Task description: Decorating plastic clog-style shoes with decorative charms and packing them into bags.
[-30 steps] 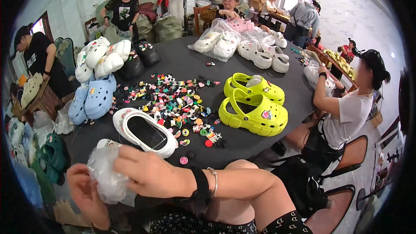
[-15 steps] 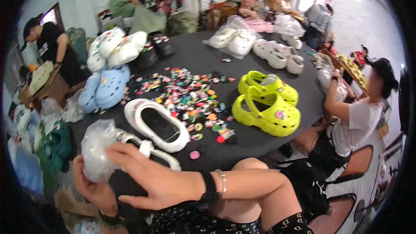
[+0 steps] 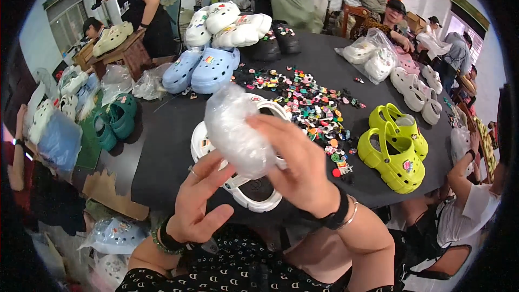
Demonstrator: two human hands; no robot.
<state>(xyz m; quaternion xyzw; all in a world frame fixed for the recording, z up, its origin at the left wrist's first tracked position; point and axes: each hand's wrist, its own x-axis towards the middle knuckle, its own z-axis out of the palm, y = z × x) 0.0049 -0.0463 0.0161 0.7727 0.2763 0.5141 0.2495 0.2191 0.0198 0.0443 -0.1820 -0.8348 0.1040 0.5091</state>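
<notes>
The left hand (image 3: pixel 201 203), nearest the lower edge, has its thumb well apart from its fingers, whose tips reach the lower edge of a crumpled clear plastic bag (image 3: pixel 232 130). The right hand (image 3: pixel 303 167) has its fingers clamped on the bag's right side; its thumb is hard to make out. The bag is held up in front of the chest, above a pair of white clogs (image 3: pixel 260 202) that it partly hides on the dark table (image 3: pixel 162 165). To the right stand two yellow-green clogs (image 3: pixel 403 167), side by side; between the pairs spreads a pile of small colorful charms (image 3: pixel 313 103). Beyond, to the left, sit light blue clogs (image 3: pixel 215 70), with stacked white shoes (image 3: pixel 221 19) just behind them and black clogs (image 3: pixel 287 40) beside those. At the far right, white clogs in clear wrapping (image 3: pixel 378 65) lie near a seated co-worker (image 3: pixel 390 21) in a dark cap.
</notes>
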